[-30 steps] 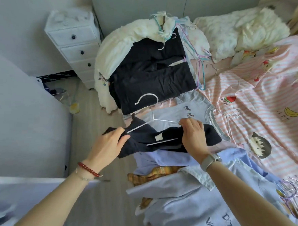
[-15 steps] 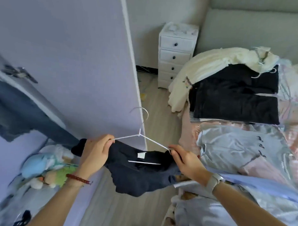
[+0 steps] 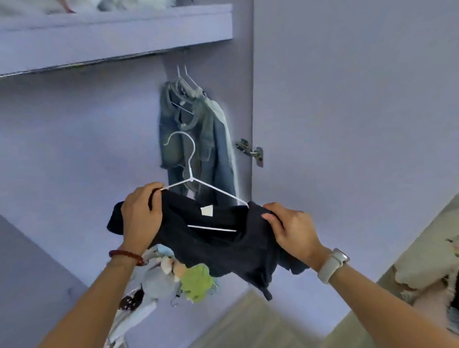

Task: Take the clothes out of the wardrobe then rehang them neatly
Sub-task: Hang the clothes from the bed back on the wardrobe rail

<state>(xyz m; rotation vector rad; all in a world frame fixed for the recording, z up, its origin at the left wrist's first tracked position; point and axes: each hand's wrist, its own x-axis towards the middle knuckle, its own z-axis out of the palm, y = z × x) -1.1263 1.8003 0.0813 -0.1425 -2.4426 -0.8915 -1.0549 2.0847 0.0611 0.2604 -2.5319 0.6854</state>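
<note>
A black garment (image 3: 215, 241) with a small white label hangs on a white wire hanger (image 3: 190, 172), held up in front of the open lilac wardrobe (image 3: 79, 146). My left hand (image 3: 141, 214) grips the garment's left shoulder and the hanger's end. At the other shoulder, my right hand (image 3: 289, 231) pinches the cloth. The hanger's hook points up, free of any rail. Behind it, denim clothes (image 3: 198, 135) hang on white hangers inside the wardrobe.
A wardrobe shelf (image 3: 110, 39) with folded items runs across the top. The open door (image 3: 356, 126) with a metal hinge (image 3: 250, 151) stands at right. Soft toys (image 3: 181, 279) lie at the wardrobe bottom. The bed's edge (image 3: 429, 261) with clothes shows at far right.
I have turned from the bed to the wardrobe. Both hands lifted the black garment on its hanger off the bed and raised it toward the hanging denim.
</note>
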